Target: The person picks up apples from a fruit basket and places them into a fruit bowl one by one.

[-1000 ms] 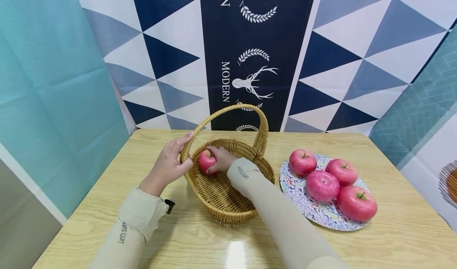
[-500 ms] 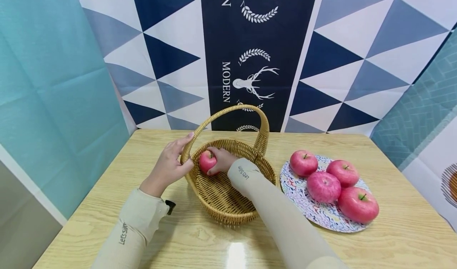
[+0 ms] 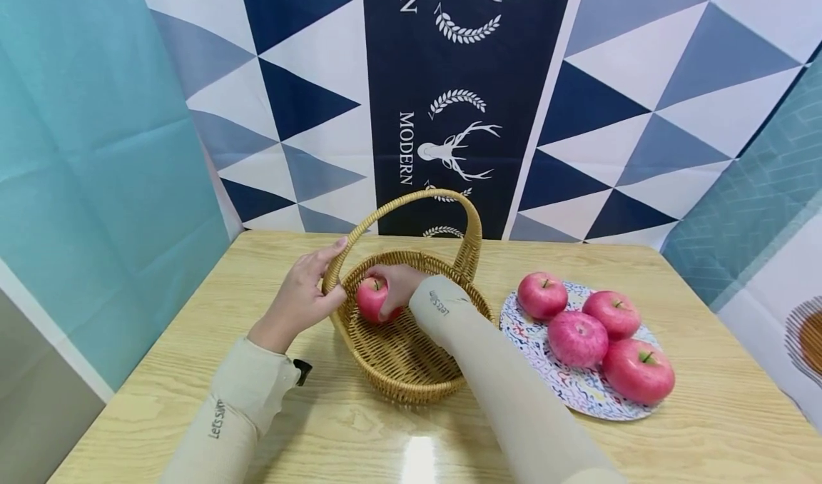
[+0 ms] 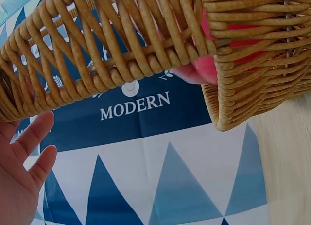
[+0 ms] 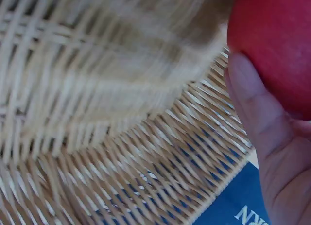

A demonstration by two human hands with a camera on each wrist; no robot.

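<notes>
A wicker basket (image 3: 411, 361) with a tall arched handle (image 3: 474, 235) stands on the table. My left hand (image 3: 297, 304) grips the left foot of that handle, thumb toward me and fingers behind. In the left wrist view, part of this left hand (image 4: 19, 179) shows under the woven handle. My right hand (image 3: 404, 283) reaches inside the basket and holds a red apple (image 3: 370, 301) near the left wall. The right wrist view shows the thumb (image 5: 255, 96) pressed against the apple (image 5: 277, 45); the other fingers are mostly hidden behind the fruit.
To the basket's right lies a round patterned plate (image 3: 581, 391) bearing several red apples (image 3: 578, 338). The wooden table (image 3: 347, 441) runs back to a patterned cloth backdrop (image 3: 449, 63). A round brown thing (image 3: 812, 338) is partly visible at the far right.
The apple in my right hand has risen slightly off its spot and shifted a little right and toward me. My left hand stays on the handle.
</notes>
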